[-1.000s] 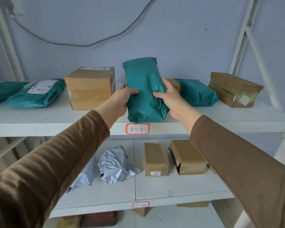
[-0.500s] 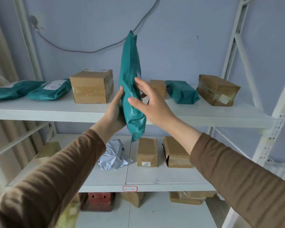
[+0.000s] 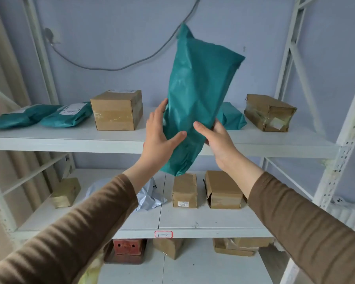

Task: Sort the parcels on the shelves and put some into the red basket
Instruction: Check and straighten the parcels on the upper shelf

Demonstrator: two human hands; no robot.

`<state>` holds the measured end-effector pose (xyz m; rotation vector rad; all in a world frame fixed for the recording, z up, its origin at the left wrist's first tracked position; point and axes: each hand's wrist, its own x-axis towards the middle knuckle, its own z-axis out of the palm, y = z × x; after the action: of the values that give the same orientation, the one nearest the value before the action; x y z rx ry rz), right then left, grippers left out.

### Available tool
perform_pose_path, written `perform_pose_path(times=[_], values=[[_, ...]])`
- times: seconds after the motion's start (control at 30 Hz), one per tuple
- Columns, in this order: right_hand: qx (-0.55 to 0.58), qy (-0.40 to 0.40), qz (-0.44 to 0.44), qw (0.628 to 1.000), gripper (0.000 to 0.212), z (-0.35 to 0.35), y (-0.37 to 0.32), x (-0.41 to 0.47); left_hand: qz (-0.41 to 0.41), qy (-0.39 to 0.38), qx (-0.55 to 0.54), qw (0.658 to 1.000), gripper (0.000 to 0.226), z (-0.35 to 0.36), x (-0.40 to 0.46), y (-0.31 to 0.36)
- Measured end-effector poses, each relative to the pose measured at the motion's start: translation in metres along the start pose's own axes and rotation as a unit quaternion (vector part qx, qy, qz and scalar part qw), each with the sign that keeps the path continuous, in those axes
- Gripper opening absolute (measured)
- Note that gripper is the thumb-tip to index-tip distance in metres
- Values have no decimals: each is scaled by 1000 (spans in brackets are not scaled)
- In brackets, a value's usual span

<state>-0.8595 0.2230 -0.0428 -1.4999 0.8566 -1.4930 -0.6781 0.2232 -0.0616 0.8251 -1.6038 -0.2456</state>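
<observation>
We hold the green bag (image 3: 195,103) upright in the air before the top shelf (image 3: 74,140); it looks soft, light and slick. Our right hand (image 3: 218,140) pinches its lower edge, our left hand (image 3: 160,136) fingers spread flat against it.

The raised green bag (image 3: 195,103) hides most of another green parcel (image 3: 233,117) on the top shelf (image 3: 49,140), and the right hand's (image 3: 219,140) fingers sit out of sight behind it. The left sleeve (image 3: 70,232) covers part of the grey bag (image 3: 150,199). Below, a red object (image 3: 127,245) shows only its upper face under the shelf edge. The label on the small box (image 3: 184,190) is too small to read. A far-left parcel (image 3: 12,118) is cut off.
</observation>
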Motion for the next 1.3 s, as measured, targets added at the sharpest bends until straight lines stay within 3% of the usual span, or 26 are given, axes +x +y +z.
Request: perform_pose_path(times=[0.07, 0.13, 0.2, 0.23, 0.27, 0.3, 0.33, 0.37, 0.43, 0.53, 0.67, 0.73, 0.8, 0.87, 0.93, 0.97, 1.03, 1.1, 1.23, 1.3], values=[[14, 7, 0, 1000, 45, -6, 1, 1, 21, -1, -26, 999, 77, -2, -4, 6], [14, 35, -20, 999, 40, -10, -3, 1, -8, 13, -39, 999, 62, -5, -5, 8], [-58, 72, -97, 991, 42, -12, -11, 0, -115, 32, -100, 988, 32, -9, 1, 2], [-115, 81, -159, 977, 45, -13, -14, -1, -191, 20, -181, 965, 19, -13, 4, 4], [-182, 81, -234, 952, 48, -14, -16, -2, -268, -15, -287, 919, 22, -19, 7, 4], [-254, 71, -318, 911, 50, -17, -15, -2, -335, -75, -382, 858, 41, -26, 9, 5], [-325, 59, -398, 856, 48, -19, -13, -2, -374, -148, -430, 808, 64, -35, 10, 4], [-381, 45, -460, 801, 46, -21, -10, -3, -387, -211, -434, 786, 82, -43, 11, 3], [-450, 16, -524, 723, 45, -25, -1, -4, -369, -289, -384, 795, 94, -50, 7, 6], [-503, 3, -525, 687, 50, -32, 15, -4, -341, -281, -359, 822, 88, -49, 0, 8], [-531, 8, -480, 698, 62, -40, 30, 0, -310, -219, -342, 860, 70, -38, 0, 11], [-518, 23, -457, 723, 63, -40, 34, 0, -304, -177, -337, 873, 66, -35, 1, 14], [-466, 68, -393, 790, 61, -36, 37, -1, -295, -144, -329, 886, 65, -34, 2, 11], [-353, 92, -284, 887, 59, -27, 34, -8, -293, -119, -320, 893, 64, -33, 5, 7], [-175, 63, -137, 973, 52, -16, 29, -15, -302, -94, -318, 894, 65, -33, 9, 1], [-98, 37, -57, 993, 55, -9, 28, -16, -312, -80, -318, 892, 66, -32, 12, -2], [-33, -14, 64, 997, 80, -1, 29, -16, -337, -52, -315, 886, 67, -31, 18, -10], [-14, -60, 123, 990, 96, 4, 34, -14, -365, -23, -305, 879, 68, -29, 27, -22], [-39, -67, 157, 985, 79, 14, 43, 3, -408, -7, -281, 869, 79, -33, 52, -45], [-40, -49, 153, 986, 75, 20, 47, 19, -410, -23, -275, 869, 64, -36, 65, -54]])
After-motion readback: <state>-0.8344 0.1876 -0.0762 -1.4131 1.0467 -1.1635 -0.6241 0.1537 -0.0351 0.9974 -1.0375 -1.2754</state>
